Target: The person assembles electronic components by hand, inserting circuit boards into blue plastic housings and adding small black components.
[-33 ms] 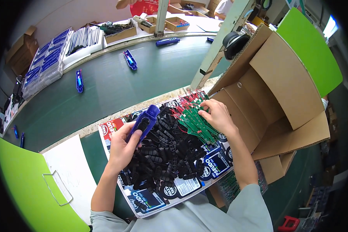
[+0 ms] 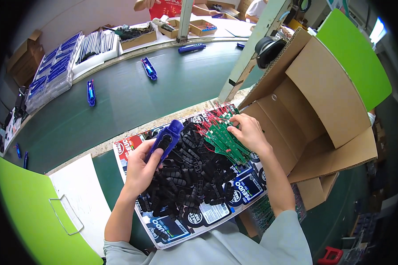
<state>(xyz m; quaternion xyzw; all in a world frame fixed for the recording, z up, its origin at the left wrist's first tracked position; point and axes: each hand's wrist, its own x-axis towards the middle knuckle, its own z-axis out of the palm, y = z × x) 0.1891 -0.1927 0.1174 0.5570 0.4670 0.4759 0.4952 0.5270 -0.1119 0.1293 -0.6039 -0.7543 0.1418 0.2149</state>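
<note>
In my left hand (image 2: 141,170) is a blue plastic housing (image 2: 172,129), tilted up to the right, with a black ribbed part (image 2: 164,141) lying in its hollow. My thumb presses on its near side. My right hand (image 2: 250,134) is at a fanned pile of green circuit boards (image 2: 225,142) with red wires; thumb and forefinger are bent around a board at the pile's right side, partly hidden by the fingers. Beneath both hands, a heap of black ribbed parts (image 2: 181,181) covers much of a printed board (image 2: 214,214).
Beyond the printed board runs a green belt (image 2: 119,106) carrying several blue housings (image 2: 149,69). An open cardboard box (image 2: 269,128) stands at right, near a metal post (image 2: 252,53). White paper (image 2: 82,194) and a green panel (image 2: 31,212) lie left. Across the belt are trays and another person's hand (image 2: 143,4).
My hands and the things they hold look unmoved. Across the belt, the other person's hand has shifted slightly.
</note>
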